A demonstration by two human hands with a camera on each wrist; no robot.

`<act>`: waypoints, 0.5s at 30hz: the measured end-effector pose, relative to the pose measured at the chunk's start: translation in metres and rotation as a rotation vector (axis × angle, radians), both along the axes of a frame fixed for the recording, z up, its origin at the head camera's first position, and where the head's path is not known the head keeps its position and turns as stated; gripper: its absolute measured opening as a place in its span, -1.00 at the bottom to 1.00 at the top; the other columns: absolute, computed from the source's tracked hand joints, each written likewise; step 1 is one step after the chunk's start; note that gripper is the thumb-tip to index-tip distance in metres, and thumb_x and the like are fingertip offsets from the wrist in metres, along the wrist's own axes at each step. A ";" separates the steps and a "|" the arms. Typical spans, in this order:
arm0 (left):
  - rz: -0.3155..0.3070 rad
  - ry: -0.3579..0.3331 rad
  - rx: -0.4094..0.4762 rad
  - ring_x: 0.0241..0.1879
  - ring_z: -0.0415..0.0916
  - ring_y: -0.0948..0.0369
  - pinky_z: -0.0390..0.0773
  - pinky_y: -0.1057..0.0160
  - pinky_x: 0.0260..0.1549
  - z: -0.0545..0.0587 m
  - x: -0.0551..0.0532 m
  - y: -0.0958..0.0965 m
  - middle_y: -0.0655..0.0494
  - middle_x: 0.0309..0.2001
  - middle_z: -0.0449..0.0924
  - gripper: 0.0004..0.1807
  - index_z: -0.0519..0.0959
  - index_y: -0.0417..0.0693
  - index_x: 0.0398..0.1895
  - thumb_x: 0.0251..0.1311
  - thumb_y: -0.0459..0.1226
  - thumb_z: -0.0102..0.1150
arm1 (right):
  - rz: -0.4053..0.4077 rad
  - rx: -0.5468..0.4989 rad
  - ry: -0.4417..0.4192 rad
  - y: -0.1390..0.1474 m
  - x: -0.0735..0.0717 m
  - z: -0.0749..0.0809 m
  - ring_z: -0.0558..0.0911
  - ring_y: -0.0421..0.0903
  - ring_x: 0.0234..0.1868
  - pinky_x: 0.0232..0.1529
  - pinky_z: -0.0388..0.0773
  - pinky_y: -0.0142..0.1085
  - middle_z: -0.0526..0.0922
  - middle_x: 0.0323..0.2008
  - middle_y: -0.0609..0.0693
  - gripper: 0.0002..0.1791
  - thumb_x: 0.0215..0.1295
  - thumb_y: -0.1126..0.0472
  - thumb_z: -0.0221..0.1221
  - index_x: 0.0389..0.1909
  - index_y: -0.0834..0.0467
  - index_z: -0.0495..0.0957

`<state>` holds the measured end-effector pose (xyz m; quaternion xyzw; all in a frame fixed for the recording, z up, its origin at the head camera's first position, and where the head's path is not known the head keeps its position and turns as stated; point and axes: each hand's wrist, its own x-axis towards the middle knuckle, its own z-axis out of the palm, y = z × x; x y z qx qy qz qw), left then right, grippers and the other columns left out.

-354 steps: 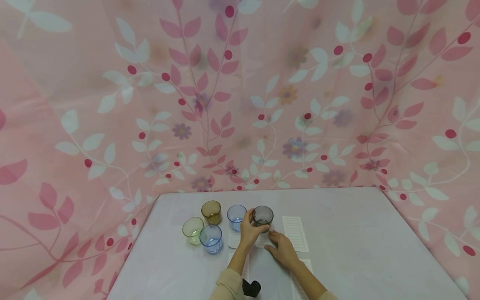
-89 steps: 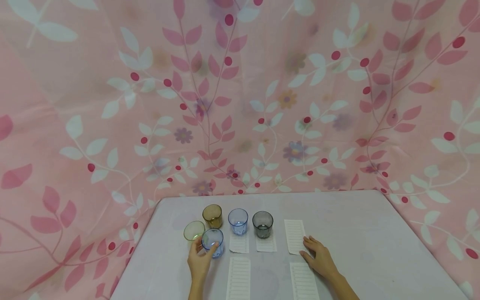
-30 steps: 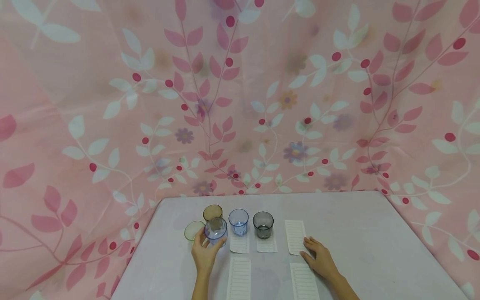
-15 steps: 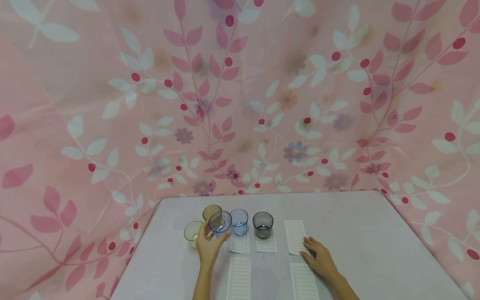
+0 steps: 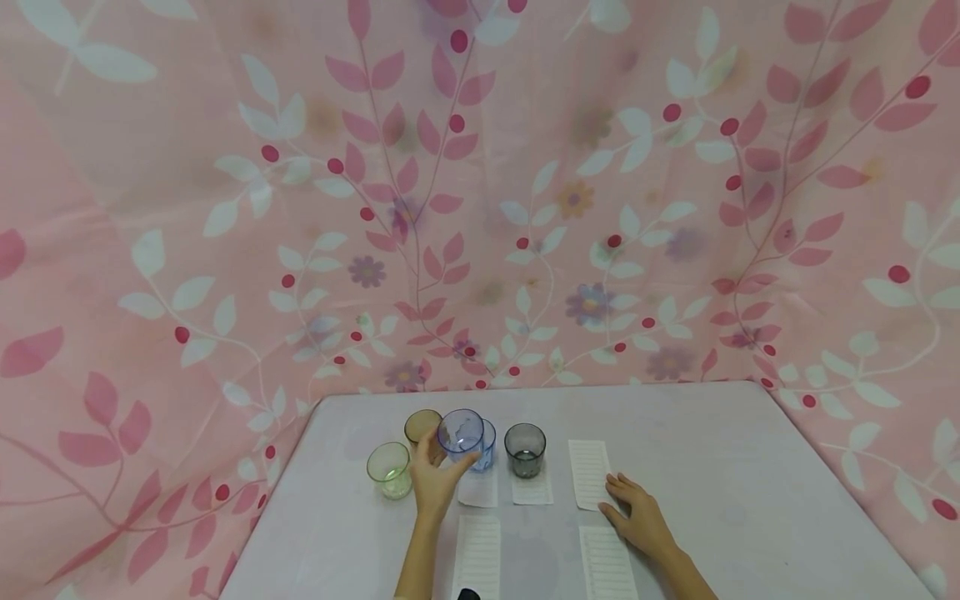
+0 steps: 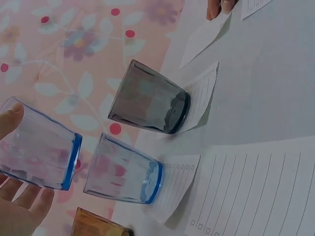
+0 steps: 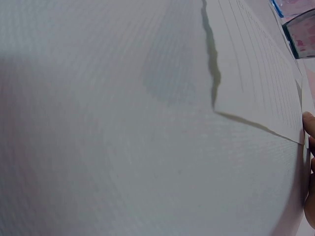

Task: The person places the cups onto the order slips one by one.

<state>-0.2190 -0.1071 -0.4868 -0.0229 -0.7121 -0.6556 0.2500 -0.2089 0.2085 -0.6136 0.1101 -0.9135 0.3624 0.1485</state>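
My left hand [image 5: 435, 487] grips a clear blue glass [image 5: 461, 432] with thumb and fingers, lifted off the table. In the head view it partly covers a second blue glass [image 5: 488, 446]; the left wrist view shows the two apart, that second blue glass [image 6: 120, 169] upright on a lined paper slip. Beside it, a grey glass [image 5: 526, 450] stands on another slip. An amber glass [image 5: 422, 425] is behind my left hand, partly hidden, and a green glass [image 5: 389, 471] stands to the left. My right hand [image 5: 637, 521] rests by the edge of a lined slip [image 5: 588, 475], fingertips touching it.
Two more lined slips lie nearer the front, a left slip [image 5: 477, 554] and a right slip [image 5: 606, 562]. A small black object [image 5: 468, 594] shows at the bottom edge. Behind the white table [image 5: 720, 483] hangs a pink floral cloth [image 5: 480, 208].
Earlier, my left hand held the grey glass, which now stands on a slip. It since took the front blue glass, raised it and carried it right. The right hand has stayed still lately.
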 end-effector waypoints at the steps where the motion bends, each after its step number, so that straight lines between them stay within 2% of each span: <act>1: -0.008 0.004 0.001 0.04 0.43 -0.26 0.46 -0.11 0.05 0.001 0.000 0.002 -0.40 0.02 0.47 -0.22 0.37 -0.52 0.11 -0.30 -0.52 0.49 | -0.001 0.001 0.000 0.000 0.000 0.000 0.42 0.30 0.17 0.14 0.32 0.14 0.56 0.05 0.27 -0.55 0.08 0.23 0.34 -0.07 0.45 0.55; 8: -0.076 0.001 0.021 0.10 0.38 -0.27 0.43 -0.16 0.06 0.008 -0.003 0.014 -0.43 0.08 0.44 -0.20 0.33 -0.54 0.15 -0.28 -0.54 0.47 | -0.008 0.010 0.006 -0.001 0.001 0.001 0.43 0.30 0.17 0.14 0.32 0.12 0.56 0.04 0.27 -0.55 0.06 0.26 0.35 -0.07 0.45 0.55; 15: -0.105 0.003 0.019 0.07 0.40 -0.27 0.43 -0.19 0.05 0.011 -0.004 0.027 -0.40 0.05 0.46 -0.22 0.35 -0.51 0.13 -0.26 -0.50 0.48 | -0.010 0.012 0.021 -0.001 -0.001 0.000 0.44 0.30 0.16 0.13 0.34 0.14 0.57 0.04 0.27 -0.55 0.05 0.27 0.35 -0.07 0.46 0.55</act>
